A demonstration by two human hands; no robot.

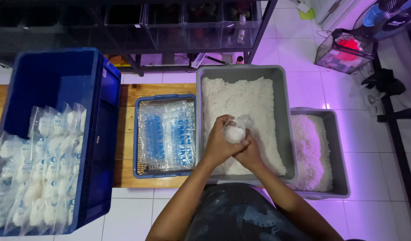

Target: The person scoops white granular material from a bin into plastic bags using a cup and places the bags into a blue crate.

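Clear cup [234, 132], full of white grains, sits between my two hands above the near half of the grey tub [283, 102] of white grains [241, 96]. My left hand [219, 145] wraps its fingers around the cup's left side; my right hand [249, 153] cups it from below, fingers curled and pressed against it. Left of the tub lies a blue basket [136, 134] of empty printed bags [167, 134]. Farther left stands a blue crate [98, 111] of filled bags [40, 174]. Right of the tub, touching it, is a second grey tub [339, 147].
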